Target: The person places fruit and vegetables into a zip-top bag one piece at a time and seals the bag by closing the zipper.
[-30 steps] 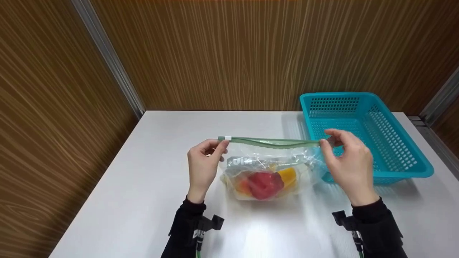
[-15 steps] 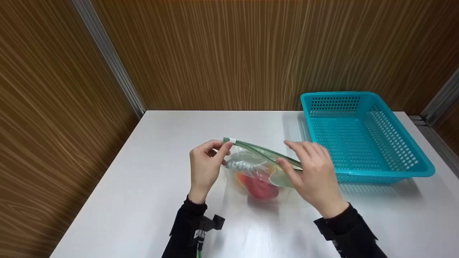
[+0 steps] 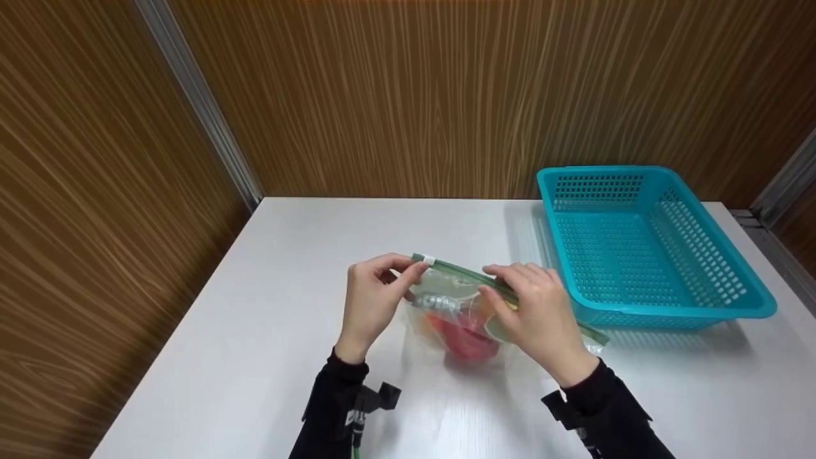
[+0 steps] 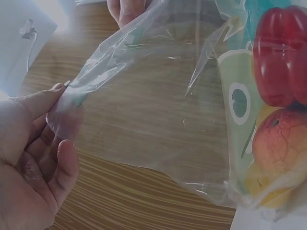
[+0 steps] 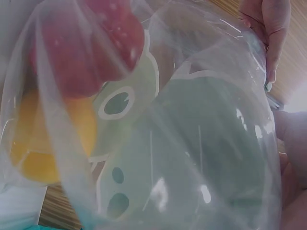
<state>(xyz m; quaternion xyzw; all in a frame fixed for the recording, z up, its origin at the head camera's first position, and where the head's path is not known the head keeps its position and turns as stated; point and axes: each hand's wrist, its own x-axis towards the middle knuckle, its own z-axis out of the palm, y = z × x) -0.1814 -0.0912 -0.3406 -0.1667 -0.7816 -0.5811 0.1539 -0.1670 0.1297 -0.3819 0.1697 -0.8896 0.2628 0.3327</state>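
A clear zip bag (image 3: 449,287) with a green top strip (image 3: 465,274) stands on the white table. Near a white slider (image 3: 429,260), my left hand (image 3: 376,303) pinches the strip's left end between thumb and fingers. Further right, my right hand (image 3: 542,322) pinches the same strip, whose right end (image 3: 593,333) sticks out beyond that hand. Inside lie a red bell pepper (image 4: 283,57), an orange-red round fruit (image 4: 280,139) and a yellow piece (image 5: 43,143). Pale green printing (image 5: 192,134) covers part of the bag in the right wrist view.
A turquoise perforated basket (image 3: 663,311) stands at the right of the white table (image 3: 255,331), close beside the right hand. Wood-grain panels (image 3: 382,95) rise behind and to the left.
My right hand has moved left and slightly down from the strip's right end to nearer its middle. The strip now slants down to the right. My left hand has shifted slightly right.
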